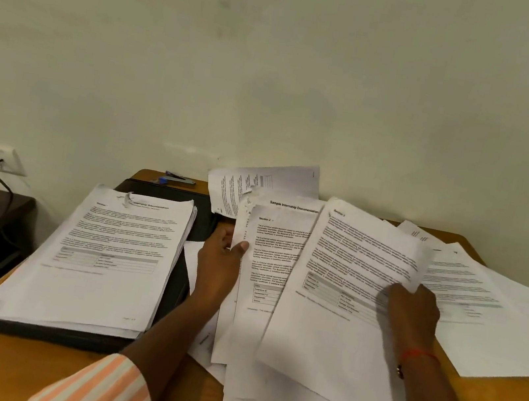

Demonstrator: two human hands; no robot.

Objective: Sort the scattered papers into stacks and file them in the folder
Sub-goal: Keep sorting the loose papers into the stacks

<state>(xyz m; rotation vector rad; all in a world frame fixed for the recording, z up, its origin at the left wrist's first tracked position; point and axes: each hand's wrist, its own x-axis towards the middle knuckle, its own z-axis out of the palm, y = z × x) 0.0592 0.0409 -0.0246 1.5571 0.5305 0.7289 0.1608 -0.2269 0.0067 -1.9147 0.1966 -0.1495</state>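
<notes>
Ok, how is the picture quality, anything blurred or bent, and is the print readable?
Head view: dim, warm light, no glare; the wide-angle lens bows the orange-brown wooden table; the white printed sheet gripped by the right hand is motion-blurred, unreadable; the white headed sheet pinched by the left hand is sharp, its title legible; the white paper stack looks soft.
</notes>
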